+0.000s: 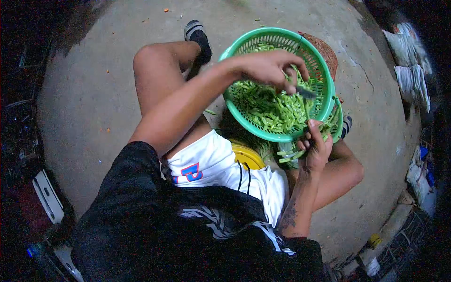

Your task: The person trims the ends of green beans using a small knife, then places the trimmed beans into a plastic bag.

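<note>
My left hand [272,70] reaches across over a green plastic colander [228,101], its fingers closed on a small knife with a dark blade [307,93]. My right hand [317,143] is at the colander's near right rim, pinching a slender green bean [307,111] that points up towards the blade. Inside the colander lies a heap of thin sliced green pieces [277,110]. Below and beside my right hand are several whole green pods [290,156], partly hidden by the hand and rim.
Another green basket [339,127] sits partly under the colander, with a reddish mesh sack [324,49] behind. A yellow round thing [249,156] shows between my legs. White sacks [411,70] lie at the right on the concrete floor [94,117]. Orange scraps dot the floor.
</note>
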